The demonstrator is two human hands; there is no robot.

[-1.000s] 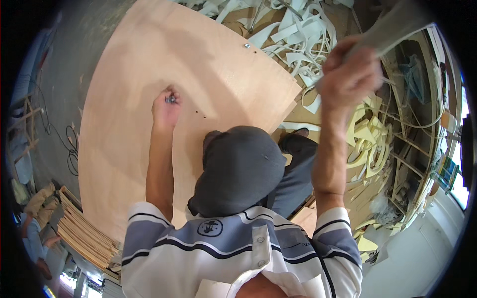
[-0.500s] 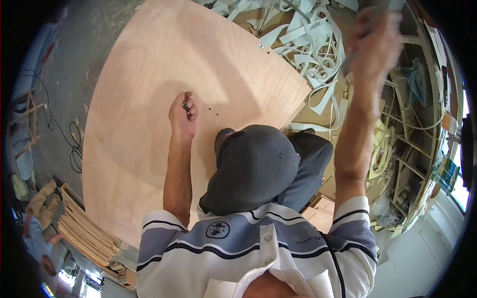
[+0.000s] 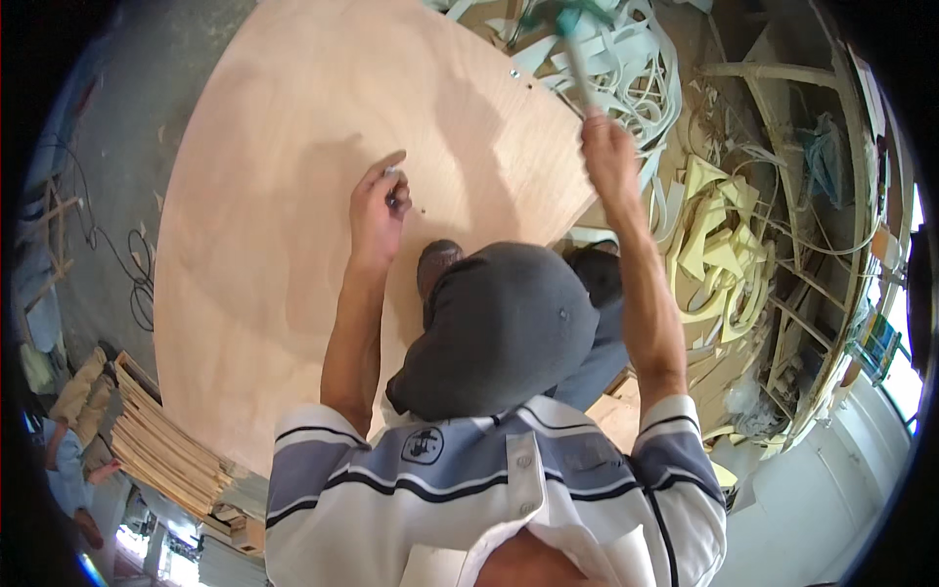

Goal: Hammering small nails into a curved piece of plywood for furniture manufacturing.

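Observation:
My left hand (image 3: 377,210) rests on a large sheet of light plywood (image 3: 284,127) and pinches a small metal nail (image 3: 392,200) upright against the wood. Off the sheet's right edge, my right hand (image 3: 608,157) is raised and shut on the handle of a hammer (image 3: 570,44), whose teal head points up and away. My bent knee in dark grey trousers (image 3: 499,333) fills the middle, and my shoe (image 3: 437,260) stands on the plywood just below the left hand.
White strips (image 3: 626,68) and pale yellow foam offcuts (image 3: 719,235) lie heaped to the right of the sheet. A stack of thin wood sheets (image 3: 161,445) sits at lower left, with cables (image 3: 137,269) on the grey floor. Another person (image 3: 64,465) is at the left edge.
My right hand with the hammer has come down and to the left from its highest point. My left hand stays at the nail on the plywood.

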